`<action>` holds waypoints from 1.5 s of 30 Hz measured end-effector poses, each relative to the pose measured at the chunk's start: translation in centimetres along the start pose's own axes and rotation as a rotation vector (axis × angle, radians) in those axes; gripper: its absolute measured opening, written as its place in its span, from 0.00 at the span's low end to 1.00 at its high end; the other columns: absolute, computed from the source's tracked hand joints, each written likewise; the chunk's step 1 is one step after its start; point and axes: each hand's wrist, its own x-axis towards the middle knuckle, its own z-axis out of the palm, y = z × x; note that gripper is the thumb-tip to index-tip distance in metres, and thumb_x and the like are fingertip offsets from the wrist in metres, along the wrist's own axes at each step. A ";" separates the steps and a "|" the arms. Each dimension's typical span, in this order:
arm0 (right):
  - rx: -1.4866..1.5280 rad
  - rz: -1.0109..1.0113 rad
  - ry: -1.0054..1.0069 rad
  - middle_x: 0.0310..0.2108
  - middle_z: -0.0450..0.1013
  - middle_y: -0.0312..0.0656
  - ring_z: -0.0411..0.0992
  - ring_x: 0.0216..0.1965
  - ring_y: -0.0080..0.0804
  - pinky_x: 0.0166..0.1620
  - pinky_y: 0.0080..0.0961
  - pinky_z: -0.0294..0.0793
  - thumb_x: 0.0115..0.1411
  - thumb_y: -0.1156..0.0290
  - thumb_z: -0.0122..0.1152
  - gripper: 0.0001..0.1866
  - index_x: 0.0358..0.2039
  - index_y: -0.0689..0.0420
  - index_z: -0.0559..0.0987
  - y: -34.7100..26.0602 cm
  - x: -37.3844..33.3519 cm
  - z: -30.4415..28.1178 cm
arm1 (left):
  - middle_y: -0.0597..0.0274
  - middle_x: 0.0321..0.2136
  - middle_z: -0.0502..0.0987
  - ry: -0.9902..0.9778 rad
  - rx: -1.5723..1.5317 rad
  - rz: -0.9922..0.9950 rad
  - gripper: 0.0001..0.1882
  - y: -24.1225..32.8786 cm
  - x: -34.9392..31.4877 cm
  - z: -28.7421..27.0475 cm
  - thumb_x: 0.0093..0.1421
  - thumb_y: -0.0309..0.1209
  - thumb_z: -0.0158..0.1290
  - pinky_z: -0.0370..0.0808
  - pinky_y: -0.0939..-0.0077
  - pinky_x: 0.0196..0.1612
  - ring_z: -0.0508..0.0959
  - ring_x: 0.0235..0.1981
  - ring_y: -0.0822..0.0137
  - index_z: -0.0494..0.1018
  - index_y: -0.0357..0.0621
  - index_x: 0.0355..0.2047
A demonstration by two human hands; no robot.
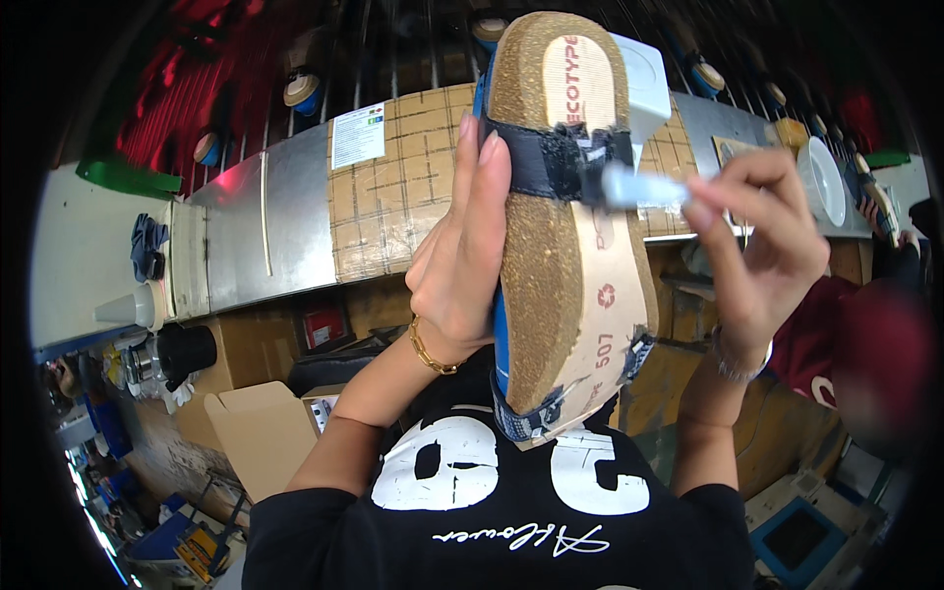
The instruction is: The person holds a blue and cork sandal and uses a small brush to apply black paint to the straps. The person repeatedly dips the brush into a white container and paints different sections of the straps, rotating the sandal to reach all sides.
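My left hand grips the side of an upturned shoe and holds it upright in front of me. Brown cork covers its underside, with a pale printed strip down the middle and blue showing along the left edge. Across it runs a black strap, its ragged dark ends folded onto the sole. Patterned strap ends lie folded near the bottom. Between thumb and fingers, my right hand pinches a pale brush-like tool, smeared by motion. Its tip is at the strap ends; whether it touches them I cannot tell.
Beyond the shoe, a metal bench carries taped cardboard and a white container. Further shoes sit on dark rails behind it. At right are a white bowl and a person in maroon. An open carton stands lower left.
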 end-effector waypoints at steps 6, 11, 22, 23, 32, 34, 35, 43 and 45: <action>0.025 0.079 0.004 0.26 0.70 0.35 0.65 0.26 0.22 0.30 0.17 0.61 0.44 0.82 0.73 0.15 0.35 0.56 0.89 -1.9 -0.6 0.6 | 0.11 0.58 0.59 0.023 -0.036 0.027 0.44 0.0 0.6 -0.8 0.53 0.24 0.66 0.79 0.62 0.52 0.74 0.57 0.35 0.54 0.20 0.65; -0.131 0.054 0.068 0.31 0.71 0.39 0.67 0.34 0.24 0.37 0.18 0.63 0.49 0.85 0.70 0.12 0.36 0.63 0.86 -3.3 -0.7 1.4 | 0.23 0.59 0.62 0.008 -0.012 -0.028 0.41 0.1 0.6 -0.6 0.58 0.24 0.61 0.77 0.66 0.53 0.75 0.55 0.44 0.51 0.26 0.67; -0.058 -0.096 0.060 0.36 0.72 0.43 0.68 0.36 0.27 0.38 0.19 0.66 0.47 0.86 0.71 0.15 0.38 0.63 0.86 -1.5 -0.3 1.0 | 0.34 0.57 0.67 0.059 0.095 0.159 0.42 -0.2 0.3 -0.7 0.60 0.21 0.59 0.77 0.70 0.54 0.77 0.52 0.54 0.47 0.30 0.69; -0.027 -0.108 0.032 0.37 0.72 0.43 0.68 0.36 0.27 0.38 0.19 0.66 0.47 0.86 0.71 0.15 0.38 0.63 0.86 -1.2 -0.2 0.9 | 0.34 0.56 0.68 0.040 0.071 0.159 0.42 -0.2 0.4 -0.7 0.61 0.21 0.59 0.77 0.70 0.53 0.77 0.51 0.55 0.47 0.30 0.69; 0.076 -0.028 -0.089 0.35 0.70 0.43 0.66 0.35 0.27 0.37 0.19 0.62 0.45 0.84 0.71 0.14 0.36 0.62 0.86 -1.0 -0.3 -0.1 | 0.38 0.52 0.72 -0.030 -0.011 0.191 0.39 -0.2 0.8 -0.9 0.61 0.23 0.58 0.78 0.72 0.50 0.79 0.47 0.58 0.51 0.31 0.68; 0.074 -0.013 -0.109 0.35 0.70 0.43 0.67 0.35 0.28 0.37 0.20 0.62 0.44 0.83 0.71 0.14 0.35 0.62 0.86 -1.0 -0.5 -0.3 | 0.39 0.51 0.72 -0.034 -0.021 0.198 0.38 -0.2 0.9 -0.8 0.61 0.23 0.58 0.79 0.73 0.49 0.79 0.46 0.59 0.52 0.31 0.68; 0.074 -0.006 -0.113 0.35 0.70 0.43 0.67 0.35 0.28 0.38 0.20 0.62 0.43 0.83 0.71 0.14 0.35 0.61 0.86 -1.1 -0.7 -0.4 | 0.40 0.51 0.73 -0.034 -0.026 0.198 0.38 -0.2 0.9 -0.8 0.61 0.23 0.58 0.79 0.73 0.48 0.79 0.46 0.59 0.53 0.31 0.68; 0.108 0.054 -0.102 0.36 0.70 0.45 0.66 0.36 0.31 0.39 0.23 0.62 0.37 0.81 0.71 0.16 0.32 0.60 0.87 -2.4 -2.3 -0.2 | 0.44 0.47 0.76 0.042 -0.079 0.187 0.35 -0.3 1.7 -0.1 0.62 0.24 0.58 0.80 0.75 0.45 0.81 0.42 0.63 0.57 0.31 0.67; 0.115 0.070 -0.084 0.35 0.70 0.45 0.66 0.36 0.32 0.40 0.24 0.62 0.35 0.81 0.71 0.17 0.31 0.58 0.87 -2.7 -2.9 0.1 | 0.45 0.46 0.77 0.125 -0.094 0.165 0.35 -0.6 1.8 0.1 0.62 0.25 0.58 0.80 0.75 0.44 0.81 0.41 0.63 0.58 0.32 0.67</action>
